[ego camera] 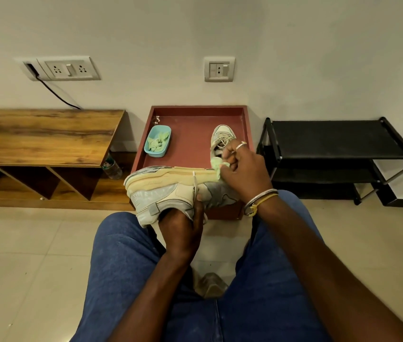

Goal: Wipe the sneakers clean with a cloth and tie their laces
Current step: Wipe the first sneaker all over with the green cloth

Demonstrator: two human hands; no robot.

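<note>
Sneaker (168,191): held on its side above your knees, sole turned away. Your left hand (183,230) had its grip round the collar; your right hand (242,174) pinched a green cloth (216,166) against the sole edge. Step: wiping, laces untied. Next, probably: rub along the midsole. Second sneaker (221,137) and blue tub (158,141) stood on the red rimmed worktop (190,124); wooden bench (47,137), black shoe rack (331,141), tiled floor (22,267).

Pale sneaker (165,191) sideways, green cloth (216,166) on sole edge; second sneaker (221,137) upright.
</note>
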